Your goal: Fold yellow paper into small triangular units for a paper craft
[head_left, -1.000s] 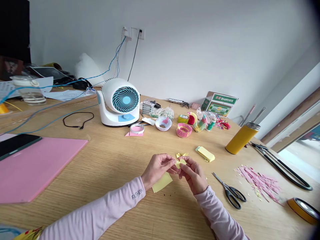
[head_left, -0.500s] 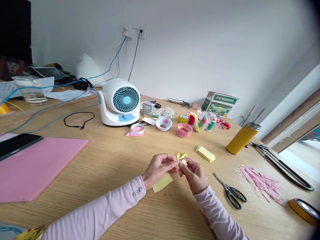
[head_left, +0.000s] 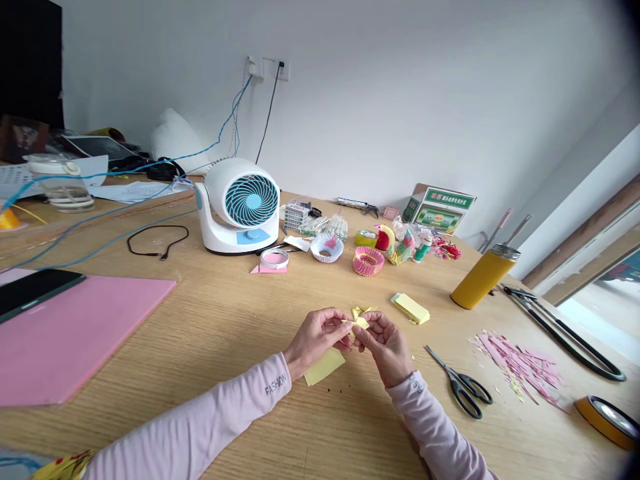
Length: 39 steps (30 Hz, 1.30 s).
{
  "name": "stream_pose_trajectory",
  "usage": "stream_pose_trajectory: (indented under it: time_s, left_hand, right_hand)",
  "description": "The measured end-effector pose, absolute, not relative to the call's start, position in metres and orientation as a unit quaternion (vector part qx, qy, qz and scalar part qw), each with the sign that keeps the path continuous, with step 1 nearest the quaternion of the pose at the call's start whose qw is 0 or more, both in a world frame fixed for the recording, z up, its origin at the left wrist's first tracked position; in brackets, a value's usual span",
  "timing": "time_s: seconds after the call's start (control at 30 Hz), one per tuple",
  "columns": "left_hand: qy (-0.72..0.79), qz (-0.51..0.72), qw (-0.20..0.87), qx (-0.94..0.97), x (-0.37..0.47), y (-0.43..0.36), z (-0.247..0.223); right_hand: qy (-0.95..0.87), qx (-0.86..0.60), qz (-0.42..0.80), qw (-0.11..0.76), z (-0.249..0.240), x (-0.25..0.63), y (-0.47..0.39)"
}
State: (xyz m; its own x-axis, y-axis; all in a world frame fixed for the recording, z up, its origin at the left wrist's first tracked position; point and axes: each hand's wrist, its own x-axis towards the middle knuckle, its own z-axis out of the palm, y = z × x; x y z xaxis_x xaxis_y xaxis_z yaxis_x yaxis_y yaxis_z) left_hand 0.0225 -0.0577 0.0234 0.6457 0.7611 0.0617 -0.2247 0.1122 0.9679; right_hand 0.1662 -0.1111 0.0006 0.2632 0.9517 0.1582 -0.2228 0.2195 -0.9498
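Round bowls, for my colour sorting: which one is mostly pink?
The right bowl, nearer the right hand, is pink with some yellow; the white bowl sits nearer the fan.

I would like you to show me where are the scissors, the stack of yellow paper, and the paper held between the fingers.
Scissors (head_left: 453, 375): head view, near the pivot.
Stack of yellow paper (head_left: 411, 309): head view, top sheet.
Held paper (head_left: 361, 323): head view, its visible folded part.
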Motion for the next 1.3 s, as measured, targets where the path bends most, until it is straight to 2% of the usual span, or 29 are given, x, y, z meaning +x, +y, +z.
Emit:
stream_pose_trajectory:
  time_s: [0.57, 1.07, 1.3]
  left_hand:
    - [0.242, 0.328, 0.690, 0.598, 0.021, -0.057, 0.016]
    - [0.224, 0.256, 0.777, 0.530, 0.017, -0.053, 0.020]
    - [0.223, 0.286, 0.742, 0.564, 0.018, -0.051, 0.015]
  right_hand:
    - [-0.469, -0.470, 0.412, 0.624, 0.003, 0.171, -0.114]
    - [-0.556, -0.467, 0.364, 0.584, 0.010, 0.176, -0.118]
    - [-0.483, -0.485, 0.424, 0.593, 0.007, 0.176, -0.117]
